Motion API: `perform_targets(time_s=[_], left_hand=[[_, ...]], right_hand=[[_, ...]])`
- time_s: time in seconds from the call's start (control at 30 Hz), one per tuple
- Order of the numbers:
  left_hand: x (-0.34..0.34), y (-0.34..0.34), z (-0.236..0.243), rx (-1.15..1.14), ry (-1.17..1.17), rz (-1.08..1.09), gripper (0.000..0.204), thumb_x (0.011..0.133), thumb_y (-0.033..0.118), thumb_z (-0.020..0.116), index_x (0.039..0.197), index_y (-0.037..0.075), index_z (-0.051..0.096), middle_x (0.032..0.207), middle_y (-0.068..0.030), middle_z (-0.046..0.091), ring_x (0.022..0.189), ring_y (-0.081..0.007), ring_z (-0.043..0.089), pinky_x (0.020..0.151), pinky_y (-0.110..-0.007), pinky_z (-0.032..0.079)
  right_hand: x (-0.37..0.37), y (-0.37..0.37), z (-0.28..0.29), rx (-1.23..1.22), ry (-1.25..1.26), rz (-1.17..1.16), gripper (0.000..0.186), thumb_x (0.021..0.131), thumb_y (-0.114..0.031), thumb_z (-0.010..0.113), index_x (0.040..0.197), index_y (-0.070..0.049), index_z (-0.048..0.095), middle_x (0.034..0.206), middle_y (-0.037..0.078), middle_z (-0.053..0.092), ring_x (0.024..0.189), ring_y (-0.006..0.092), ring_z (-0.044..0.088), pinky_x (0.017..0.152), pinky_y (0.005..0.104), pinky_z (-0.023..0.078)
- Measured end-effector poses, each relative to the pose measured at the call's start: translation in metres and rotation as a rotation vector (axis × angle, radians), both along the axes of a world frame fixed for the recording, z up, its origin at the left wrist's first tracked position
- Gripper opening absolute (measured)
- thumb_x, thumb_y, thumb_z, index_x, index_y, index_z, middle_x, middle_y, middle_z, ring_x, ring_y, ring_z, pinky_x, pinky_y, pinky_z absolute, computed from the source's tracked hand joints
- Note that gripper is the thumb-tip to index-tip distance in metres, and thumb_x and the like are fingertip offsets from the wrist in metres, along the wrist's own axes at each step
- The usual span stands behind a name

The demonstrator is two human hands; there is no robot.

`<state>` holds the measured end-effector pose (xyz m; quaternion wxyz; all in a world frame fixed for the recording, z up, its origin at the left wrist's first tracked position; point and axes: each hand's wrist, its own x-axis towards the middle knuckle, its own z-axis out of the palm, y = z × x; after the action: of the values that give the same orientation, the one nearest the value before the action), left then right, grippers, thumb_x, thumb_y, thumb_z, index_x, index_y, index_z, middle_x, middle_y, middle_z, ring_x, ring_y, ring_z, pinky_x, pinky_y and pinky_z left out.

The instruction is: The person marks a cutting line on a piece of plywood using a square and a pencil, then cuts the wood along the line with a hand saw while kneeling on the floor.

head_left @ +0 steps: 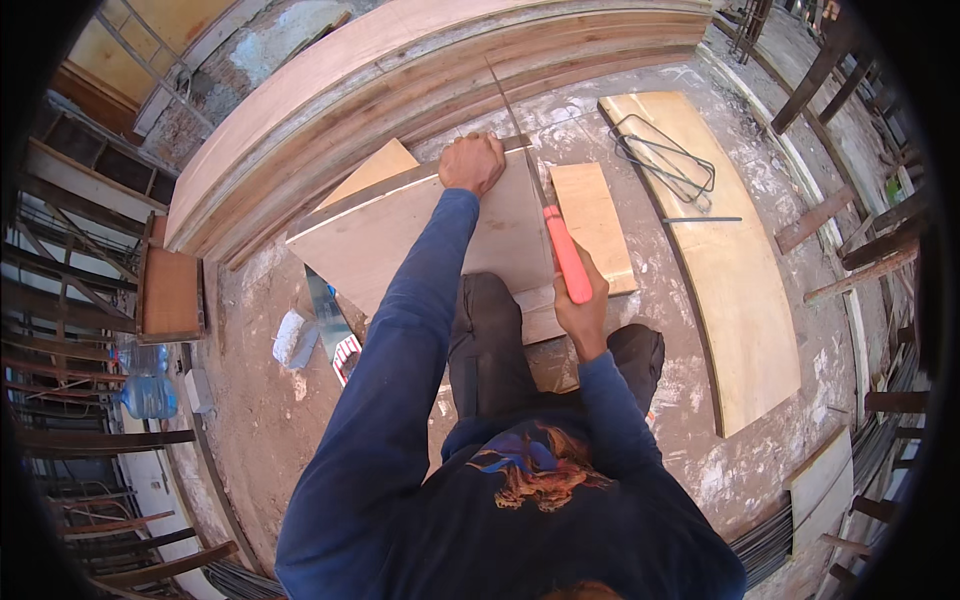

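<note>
My right hand (582, 312) is wrapped round the orange-red handle (566, 258) of a handsaw. Its narrow-looking blade (522, 130) runs away from me along the right side of a plywood board (375, 240), crossing the board's far edge. On that far edge, just left of the blade, my left hand (472, 163) is closed over the board, with its fingertips hidden. My bent knee (490, 310) is against the board's near side. Under and beside the board lie lighter wood pieces, one of them a plank (590, 215) to the right of the saw.
A long stack of plywood sheets (330, 110) spans the back. At right, bent metal rods (665, 165) rest on a pale plank (735, 290). Another saw (345, 355) and a white lump (294, 340) lie on the floor at left, with a water bottle (150, 397) farther out.
</note>
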<state>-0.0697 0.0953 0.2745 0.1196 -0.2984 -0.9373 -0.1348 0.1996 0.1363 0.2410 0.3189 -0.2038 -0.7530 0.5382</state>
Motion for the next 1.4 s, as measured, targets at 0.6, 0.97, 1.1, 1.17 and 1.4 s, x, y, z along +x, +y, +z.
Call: perform_targets(time_s=[0.6, 0.97, 1.1, 1.17, 1.4], left_hand=[[-0.009, 0.003, 0.003, -0.006, 0.029, 0.008, 0.052, 0.101, 0.033, 0.034, 0.09, 0.001, 0.074, 0.092, -0.0247, 0.071, 0.086, -0.0417, 0.069, 0.083, -0.051, 0.053], [0.006, 0.001, 0.011, -0.073, 0.024, -0.001, 0.049, 0.1, 0.032, 0.037, 0.093, 0.001, 0.073, 0.091, -0.0206, 0.073, 0.088, -0.039, 0.071, 0.08, -0.048, 0.056], [0.002, -0.001, 0.011, -0.101, 0.054, 0.028, 0.049, 0.1, 0.032, 0.037, 0.092, 0.0, 0.074, 0.093, -0.021, 0.073, 0.088, -0.0389, 0.071, 0.081, -0.048, 0.056], [0.013, 0.001, 0.008, -0.027, 0.067, -0.011, 0.051, 0.1, 0.032, 0.036, 0.09, 0.0, 0.074, 0.096, -0.0219, 0.073, 0.089, -0.039, 0.071, 0.082, -0.047, 0.055], [0.005, 0.004, 0.005, -0.065, 0.003, 0.031, 0.053, 0.099, 0.033, 0.036, 0.087, 0.0, 0.075, 0.092, -0.0234, 0.072, 0.085, -0.0416, 0.07, 0.081, -0.049, 0.056]], right_hand=[[0.122, -0.027, -0.016, 0.054, 0.0, 0.049, 0.054, 0.078, 0.006, 0.057, 0.132, 0.002, 0.059, 0.115, 0.022, 0.07, 0.101, 0.0304, 0.072, 0.086, 0.0328, 0.055], [0.04, -0.014, -0.009, 0.048, 0.044, -0.025, 0.048, 0.079, 0.002, 0.058, 0.127, 0.003, 0.06, 0.098, 0.018, 0.071, 0.082, 0.0242, 0.07, 0.077, 0.0327, 0.053], [0.125, -0.043, -0.008, 0.048, 0.002, 0.038, 0.051, 0.081, 0.007, 0.056, 0.131, 0.004, 0.058, 0.117, 0.02, 0.069, 0.111, 0.032, 0.068, 0.094, 0.0365, 0.052], [0.105, -0.034, -0.009, 0.064, 0.073, 0.01, 0.047, 0.083, 0.003, 0.055, 0.13, 0.005, 0.058, 0.106, 0.018, 0.07, 0.091, 0.0241, 0.07, 0.083, 0.0314, 0.053], [0.003, -0.003, -0.007, -0.015, 0.054, -0.033, 0.053, 0.079, 0.001, 0.059, 0.132, 0.0, 0.058, 0.087, 0.016, 0.067, 0.073, 0.0229, 0.066, 0.069, 0.0328, 0.052]])
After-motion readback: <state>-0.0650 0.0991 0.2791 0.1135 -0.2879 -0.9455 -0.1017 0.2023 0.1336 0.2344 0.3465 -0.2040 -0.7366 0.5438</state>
